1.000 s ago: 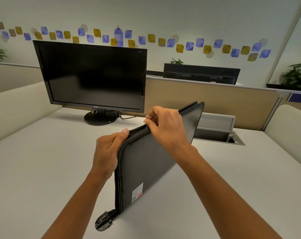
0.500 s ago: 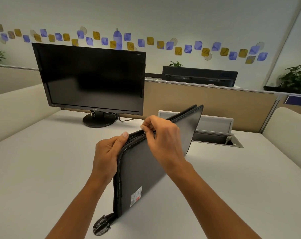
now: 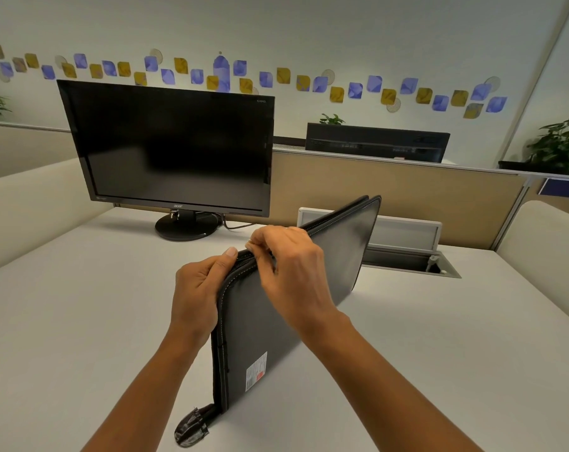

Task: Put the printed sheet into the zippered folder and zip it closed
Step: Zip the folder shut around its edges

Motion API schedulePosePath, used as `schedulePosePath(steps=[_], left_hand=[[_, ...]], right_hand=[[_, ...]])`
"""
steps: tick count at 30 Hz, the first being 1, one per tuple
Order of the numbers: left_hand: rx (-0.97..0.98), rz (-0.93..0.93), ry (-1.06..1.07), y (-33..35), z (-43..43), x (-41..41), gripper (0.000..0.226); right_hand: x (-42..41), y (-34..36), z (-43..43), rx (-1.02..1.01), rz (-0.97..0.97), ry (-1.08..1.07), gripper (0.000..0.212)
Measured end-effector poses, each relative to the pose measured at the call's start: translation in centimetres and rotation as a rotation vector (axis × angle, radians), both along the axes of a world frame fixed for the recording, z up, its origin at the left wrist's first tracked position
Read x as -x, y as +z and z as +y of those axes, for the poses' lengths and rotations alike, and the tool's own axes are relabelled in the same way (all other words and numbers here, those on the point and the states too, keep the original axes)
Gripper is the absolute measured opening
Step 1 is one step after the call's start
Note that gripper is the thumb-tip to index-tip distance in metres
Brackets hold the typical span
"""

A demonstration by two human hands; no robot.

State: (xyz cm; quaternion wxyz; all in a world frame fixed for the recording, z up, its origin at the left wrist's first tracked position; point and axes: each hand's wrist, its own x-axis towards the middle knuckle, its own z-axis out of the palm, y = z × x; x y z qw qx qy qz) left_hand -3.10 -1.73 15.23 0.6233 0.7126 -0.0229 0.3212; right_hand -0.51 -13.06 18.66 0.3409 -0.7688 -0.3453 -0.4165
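Fingers (image 3: 255, 244) of the right hand (image 3: 293, 269) are pinched narrow on what looks to be the zipper pull, too small to see clearly, at the top edge of the zippered folder (image 3: 276, 324), close to its near upper corner. The left hand (image 3: 200, 288) is wrapped around that rounded corner, thumb on top, gripping the folder, probably so the pull has something to work against and the corner does not buckle. The folder stands on its lower edge on the pale surface (image 3: 81, 321), tilted and running away from the person, with its label sticker (image 3: 256, 370) facing right; standing it up this way puts the zipper track on top, within reach of both hands. The far upper corner looks a little parted, so I judge the zip is not fully closed. The printed sheet is nowhere to be seen; presumably it is inside. A dark strap tab (image 3: 192, 427) trails from the near bottom corner onto the surface. Further out, a black monitor (image 3: 172, 151) sits on its stand behind and to the left, and an open cable hatch (image 3: 407, 259) with its raised lid lies just behind the folder's far end. Neither crowds the hands. Only the folder's rounded corner looks likely to snag the slider.
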Motion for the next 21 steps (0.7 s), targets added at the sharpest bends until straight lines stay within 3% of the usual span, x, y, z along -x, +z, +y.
schedulePosePath(steps=[17, 21], left_hand=[[0.023, -0.042, -0.002, -0.79, 0.14, -0.7, 0.024], [0.043, -0.027, -0.006, -0.56, 0.03, -0.52, 0.026]], right_hand=[[0.73, 0.01, 0.49, 0.048, -0.001, 0.04, 0.005], [0.39, 0.18, 0.42, -0.019, 0.133, 0.052, 0.002]])
